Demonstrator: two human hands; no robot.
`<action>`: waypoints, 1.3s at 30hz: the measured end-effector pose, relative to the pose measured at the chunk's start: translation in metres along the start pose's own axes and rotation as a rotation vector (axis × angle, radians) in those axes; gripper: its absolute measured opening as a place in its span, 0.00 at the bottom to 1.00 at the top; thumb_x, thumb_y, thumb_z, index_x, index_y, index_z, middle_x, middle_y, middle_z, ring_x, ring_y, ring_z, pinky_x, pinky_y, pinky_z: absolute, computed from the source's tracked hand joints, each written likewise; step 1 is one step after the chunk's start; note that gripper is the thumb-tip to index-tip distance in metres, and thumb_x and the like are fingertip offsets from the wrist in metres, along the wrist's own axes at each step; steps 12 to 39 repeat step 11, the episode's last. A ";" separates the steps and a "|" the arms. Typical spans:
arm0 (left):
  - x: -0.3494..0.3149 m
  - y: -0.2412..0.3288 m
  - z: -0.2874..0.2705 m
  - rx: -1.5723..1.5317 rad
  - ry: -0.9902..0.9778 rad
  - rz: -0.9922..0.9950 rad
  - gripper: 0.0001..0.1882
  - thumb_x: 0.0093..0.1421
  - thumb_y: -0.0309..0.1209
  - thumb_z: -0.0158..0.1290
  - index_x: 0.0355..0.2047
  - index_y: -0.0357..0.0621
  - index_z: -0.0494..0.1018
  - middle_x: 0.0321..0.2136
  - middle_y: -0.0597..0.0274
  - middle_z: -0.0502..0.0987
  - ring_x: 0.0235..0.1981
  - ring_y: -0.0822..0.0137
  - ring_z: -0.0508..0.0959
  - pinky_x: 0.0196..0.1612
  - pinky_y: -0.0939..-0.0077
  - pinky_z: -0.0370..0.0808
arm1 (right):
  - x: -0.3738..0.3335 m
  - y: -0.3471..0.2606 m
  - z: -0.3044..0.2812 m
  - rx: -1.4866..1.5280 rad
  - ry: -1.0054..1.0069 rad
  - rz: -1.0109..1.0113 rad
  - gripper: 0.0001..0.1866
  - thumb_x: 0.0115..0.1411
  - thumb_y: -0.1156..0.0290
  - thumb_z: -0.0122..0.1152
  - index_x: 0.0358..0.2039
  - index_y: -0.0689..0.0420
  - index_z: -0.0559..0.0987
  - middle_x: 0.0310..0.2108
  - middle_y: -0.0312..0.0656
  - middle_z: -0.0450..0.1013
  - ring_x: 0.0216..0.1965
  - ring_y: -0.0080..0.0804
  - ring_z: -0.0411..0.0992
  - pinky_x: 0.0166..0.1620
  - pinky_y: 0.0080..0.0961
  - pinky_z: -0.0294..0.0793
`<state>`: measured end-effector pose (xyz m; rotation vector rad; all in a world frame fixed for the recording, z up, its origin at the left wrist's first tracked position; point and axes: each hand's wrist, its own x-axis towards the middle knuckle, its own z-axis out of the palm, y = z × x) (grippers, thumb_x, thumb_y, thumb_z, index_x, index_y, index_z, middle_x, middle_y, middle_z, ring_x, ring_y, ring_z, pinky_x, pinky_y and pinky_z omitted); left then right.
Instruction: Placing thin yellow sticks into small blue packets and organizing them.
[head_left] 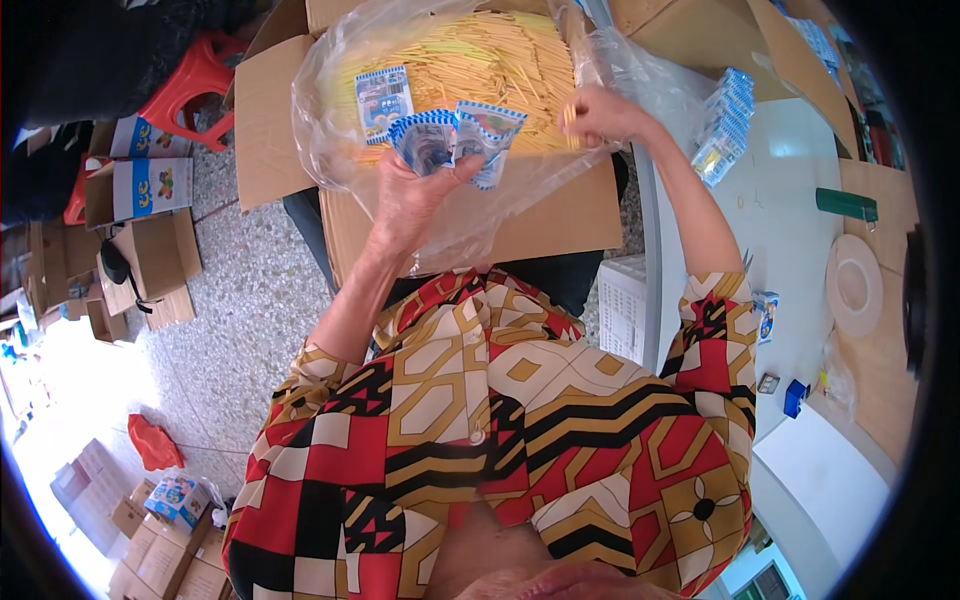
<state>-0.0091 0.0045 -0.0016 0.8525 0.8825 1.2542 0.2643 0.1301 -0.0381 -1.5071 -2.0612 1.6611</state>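
A cardboard box (pixel 275 120) lined with a clear plastic bag (pixel 335 150) holds a broad heap of thin yellow sticks (pixel 490 60). Above the near part of the heap, my left hand (pixel 415 195) grips a clear plastic packet (pixel 490 135) with blue-and-white striped edges; its mouth gapes upward. Whether it is one packet or two overlapping ones, I cannot tell. Another blue-and-white packet (pixel 383 103) lies flat on the sticks, just left of it. At the heap's right edge my right hand (pixel 605 115) is closed, with a small bunch of yellow sticks at its fingertips.
On the white table (pixel 780 190) at right lie a row of blue-and-white packets (pixel 725 130), a green tool (pixel 846 204) and a round pale disc (pixel 855 285). A red stool (pixel 190 90) and open cartons (pixel 150 190) stand at left. More boxes (pixel 165 545) are stacked lower left.
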 end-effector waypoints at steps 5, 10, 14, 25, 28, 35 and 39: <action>0.001 -0.001 0.003 0.037 0.008 0.014 0.12 0.48 0.21 0.60 0.35 0.40 0.75 0.32 0.67 0.78 0.32 0.78 0.75 0.39 0.80 0.73 | -0.023 -0.022 0.010 -0.082 0.147 -0.064 0.05 0.53 0.74 0.56 0.30 0.60 0.76 0.21 0.32 0.69 0.20 0.14 0.64 0.23 0.15 0.65; 0.002 -0.006 0.000 0.042 0.009 0.027 0.12 0.48 0.21 0.60 0.35 0.40 0.76 0.31 0.68 0.78 0.31 0.79 0.75 0.39 0.82 0.73 | -0.066 -0.115 0.012 0.355 0.352 -0.468 0.06 0.54 0.71 0.59 0.32 0.57 0.75 0.26 0.32 0.70 0.24 0.13 0.64 0.27 0.12 0.63; 0.003 -0.007 0.001 0.041 0.003 0.031 0.11 0.49 0.21 0.60 0.35 0.40 0.76 0.31 0.68 0.78 0.31 0.79 0.75 0.39 0.82 0.73 | -0.073 -0.125 0.014 0.366 0.337 -0.530 0.07 0.55 0.70 0.59 0.35 0.56 0.76 0.28 0.30 0.71 0.25 0.14 0.64 0.28 0.12 0.64; 0.003 -0.007 0.001 0.041 0.003 0.031 0.11 0.49 0.21 0.60 0.35 0.40 0.76 0.31 0.68 0.78 0.31 0.79 0.75 0.39 0.82 0.73 | -0.073 -0.125 0.014 0.366 0.337 -0.530 0.07 0.55 0.70 0.59 0.35 0.56 0.76 0.28 0.30 0.71 0.25 0.14 0.64 0.28 0.12 0.64; 0.003 -0.007 0.001 0.041 0.003 0.031 0.11 0.49 0.21 0.60 0.35 0.40 0.76 0.31 0.68 0.78 0.31 0.79 0.75 0.39 0.82 0.73 | -0.073 -0.125 0.014 0.366 0.337 -0.530 0.07 0.55 0.70 0.59 0.35 0.56 0.76 0.28 0.30 0.71 0.25 0.14 0.64 0.28 0.12 0.64; 0.003 -0.007 0.001 0.041 0.003 0.031 0.11 0.49 0.21 0.60 0.35 0.40 0.76 0.31 0.68 0.78 0.31 0.79 0.75 0.39 0.82 0.73 | -0.073 -0.125 0.014 0.366 0.337 -0.530 0.07 0.55 0.70 0.59 0.35 0.56 0.76 0.28 0.30 0.71 0.25 0.14 0.64 0.28 0.12 0.64; 0.003 -0.007 0.001 0.041 0.003 0.031 0.11 0.49 0.21 0.60 0.35 0.40 0.76 0.31 0.68 0.78 0.31 0.79 0.75 0.39 0.82 0.73 | -0.073 -0.125 0.014 0.366 0.337 -0.530 0.07 0.55 0.70 0.59 0.35 0.56 0.76 0.28 0.30 0.71 0.25 0.14 0.64 0.28 0.12 0.64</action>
